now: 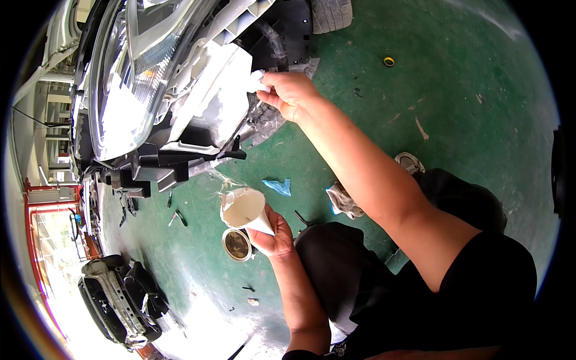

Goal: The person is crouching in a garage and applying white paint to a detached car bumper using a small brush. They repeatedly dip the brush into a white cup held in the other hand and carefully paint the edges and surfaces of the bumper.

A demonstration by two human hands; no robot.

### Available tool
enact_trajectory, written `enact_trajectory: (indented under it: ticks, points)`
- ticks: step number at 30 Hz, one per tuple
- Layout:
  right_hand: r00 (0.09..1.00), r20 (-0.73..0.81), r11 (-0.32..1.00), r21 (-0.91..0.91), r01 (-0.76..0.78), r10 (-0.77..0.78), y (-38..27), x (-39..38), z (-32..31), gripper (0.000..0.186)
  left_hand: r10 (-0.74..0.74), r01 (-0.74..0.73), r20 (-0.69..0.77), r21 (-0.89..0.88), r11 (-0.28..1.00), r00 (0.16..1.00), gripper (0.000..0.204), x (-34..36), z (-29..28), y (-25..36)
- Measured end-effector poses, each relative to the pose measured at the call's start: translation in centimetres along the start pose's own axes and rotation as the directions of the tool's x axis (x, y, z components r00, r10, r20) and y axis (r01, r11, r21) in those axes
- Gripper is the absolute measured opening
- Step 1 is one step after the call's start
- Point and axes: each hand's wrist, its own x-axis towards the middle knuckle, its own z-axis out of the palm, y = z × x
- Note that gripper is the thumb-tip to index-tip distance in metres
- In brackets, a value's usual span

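My right hand (291, 95) is raised at the car's front corner, fingers pinched on a small white wad (257, 80); whether it is paper or cloth I cannot tell. The wad is at the edge of a bright white body panel (231, 75). Lower down, my left hand (275, 237) grips a white paper cup (244, 207) from its right side. The cup tilts so its mouth shows, with ragged, stringy matter along the rim and pale residue inside. Just below it appears an open round tin (237, 245) with a brownish inside.
A large headlight (135, 90) and black brackets (162, 168) fill the upper left. On the green floor lie a blue scrap (279, 186), a crumpled glove (344, 201), pliers (178, 218) and a yellow tape roll (389, 62). A removed car part (123, 300) rests lower left.
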Motion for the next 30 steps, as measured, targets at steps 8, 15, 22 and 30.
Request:
enact_trajectory:
  ticks: [8,15,22,30]
  points:
    - [0.994,-0.006,0.993,-0.016,0.113,-0.113,-1.1,1.2,0.4,0.011,0.012,-0.012,0.000,0.005,1.000,1.000,0.019,0.1,0.3,-0.4]
    - [0.975,-0.010,0.975,-0.033,0.220,-0.220,-0.3,0.9,-1.4,0.016,0.014,-0.014,-0.003,0.016,1.000,1.000,0.019,0.2,0.1,-0.4]
    - [0.998,0.013,0.996,-0.072,0.061,-0.061,1.5,-1.0,-1.3,0.014,-0.009,0.009,0.002,-0.007,1.000,1.000,0.019,0.4,0.4,-0.7]
    - [1.000,0.013,0.994,0.104,0.024,-0.025,-1.1,-2.2,1.2,0.009,0.008,-0.009,-0.021,-0.018,1.000,1.000,0.018,0.5,0.1,-0.4]
